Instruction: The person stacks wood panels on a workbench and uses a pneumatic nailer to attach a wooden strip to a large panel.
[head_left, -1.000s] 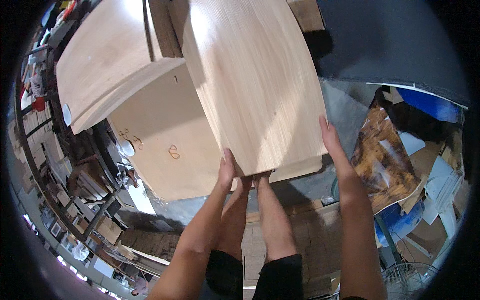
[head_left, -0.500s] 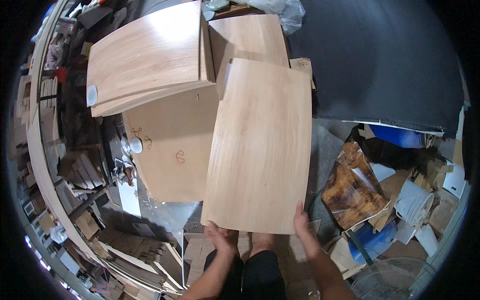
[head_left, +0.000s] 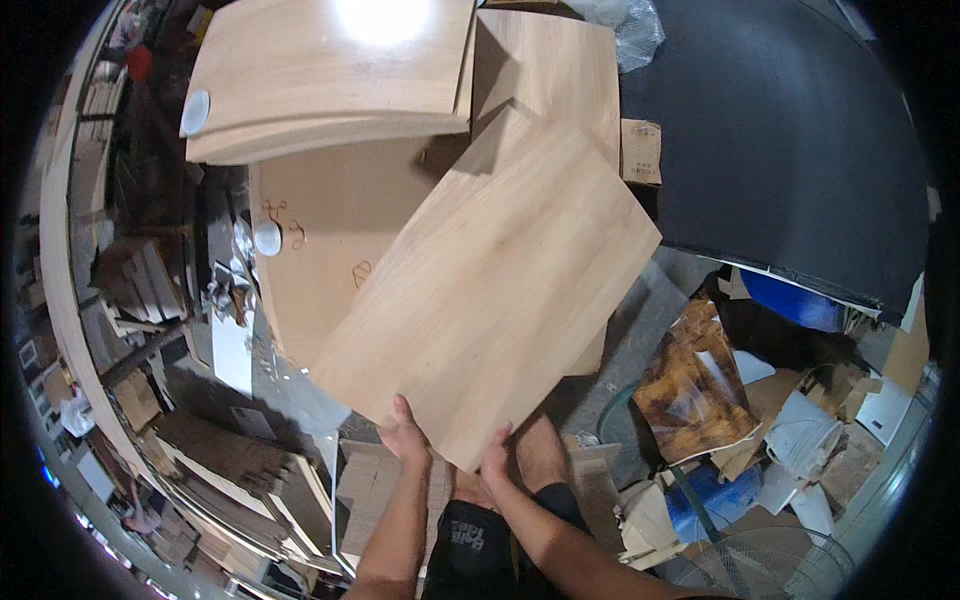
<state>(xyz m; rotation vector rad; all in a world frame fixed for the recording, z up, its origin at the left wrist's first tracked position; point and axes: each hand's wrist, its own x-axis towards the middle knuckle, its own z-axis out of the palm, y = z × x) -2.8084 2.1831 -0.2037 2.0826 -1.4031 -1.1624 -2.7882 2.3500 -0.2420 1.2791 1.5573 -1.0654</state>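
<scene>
Head view: a person stands over a stack of pale wooden boards and holds one loose board (head_left: 490,290) by its near corner. The left hand (head_left: 408,436) grips the near left edge, fingers curled up over the rim. The right hand (head_left: 494,455) clamps the near right edge just beside it, so both hands sit close together at that one corner. The board is turned at an angle, with its far corner reaching over the stack.

Below it lies a wide flat panel (head_left: 320,260) with small pencil marks and a round white disc (head_left: 267,237) near its left edge. Farther off, a thicker pile of boards (head_left: 330,75) rests across the panel, brightly lit on top, with another white disc at its left corner. A further plank (head_left: 550,70) shows behind the held board.

To the right a large black sheet (head_left: 780,150) covers the far ground. Nearer lie a glossy brown patterned sheet (head_left: 695,375), torn cardboard and scraps, a blue container (head_left: 790,300) and a wire fan guard (head_left: 760,570). On the left, offcuts are stacked on the floor (head_left: 230,460).

Judging by this, the board is lifted and carried but not yet laid square; setting it down and lining it up remain.
</scene>
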